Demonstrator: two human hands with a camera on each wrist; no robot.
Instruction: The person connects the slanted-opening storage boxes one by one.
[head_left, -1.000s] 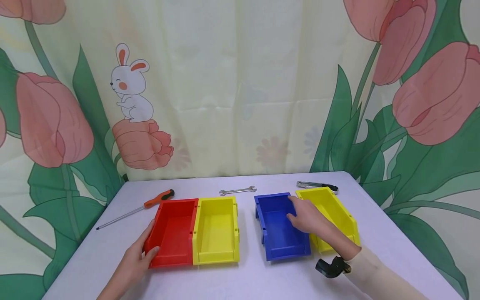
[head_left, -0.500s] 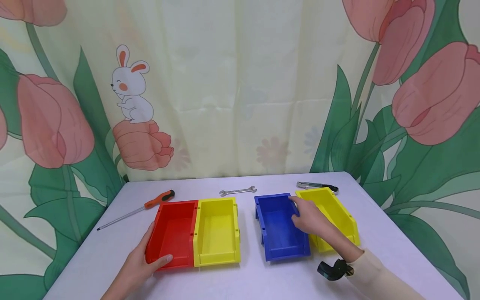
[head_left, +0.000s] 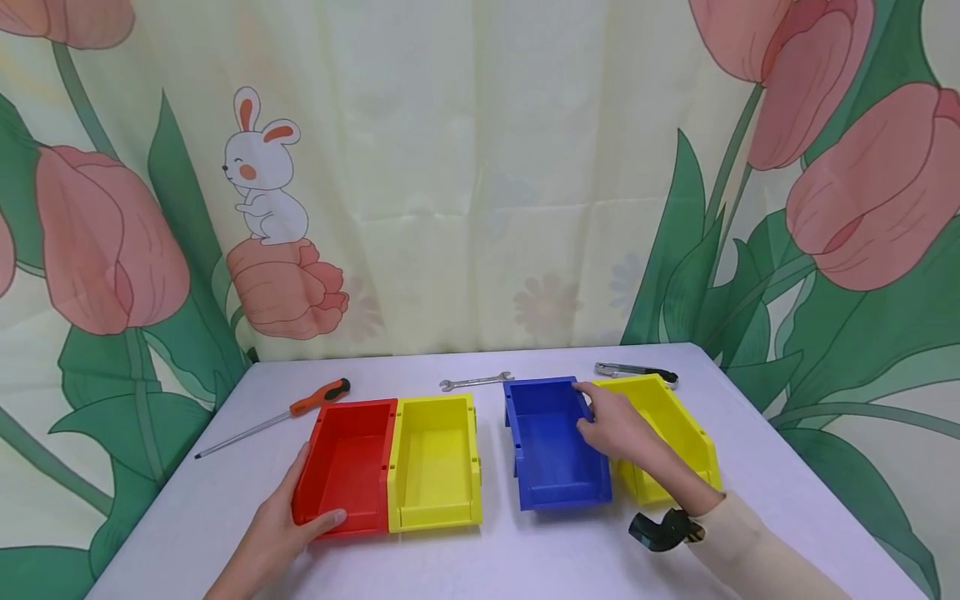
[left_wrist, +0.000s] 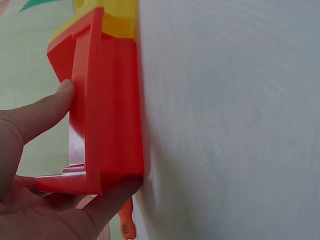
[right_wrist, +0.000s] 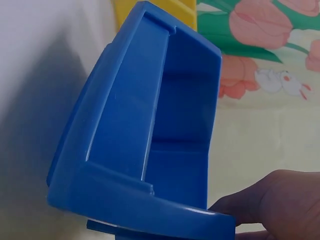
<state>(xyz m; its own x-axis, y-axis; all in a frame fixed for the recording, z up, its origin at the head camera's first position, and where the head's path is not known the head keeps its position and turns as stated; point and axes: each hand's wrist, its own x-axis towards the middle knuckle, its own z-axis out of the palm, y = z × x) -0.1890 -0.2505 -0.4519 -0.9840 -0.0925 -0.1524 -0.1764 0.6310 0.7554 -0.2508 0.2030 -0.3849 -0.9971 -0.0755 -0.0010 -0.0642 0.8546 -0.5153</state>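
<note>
My left hand [head_left: 277, 529] holds the red bin [head_left: 348, 467] at its left side, thumb over the inner side and fingers along the outer wall. Against the red bin's right wall stands a yellow bin [head_left: 435, 467]. My right hand [head_left: 617, 427] grips the right wall of the blue bin [head_left: 555, 450]; fingers outside that wall are mostly hidden. In the right wrist view, the blue bin [right_wrist: 125, 110] looks tilted and casts a shadow on the table. A second yellow bin [head_left: 663, 417] sits at an angle behind my right wrist.
An orange-handled screwdriver [head_left: 318, 398] lies behind the red bin at the left. At the back are a double open-ended wrench [head_left: 476, 382] and a silver tool with a black end [head_left: 636, 369]. A printed curtain [head_left: 480, 208] hangs behind the white table [head_left: 495, 550].
The blue bin has shifted left and away, apparently rising a little, with my right hand on it. My left thumb has moved further over the red bin, which has barely moved.
</note>
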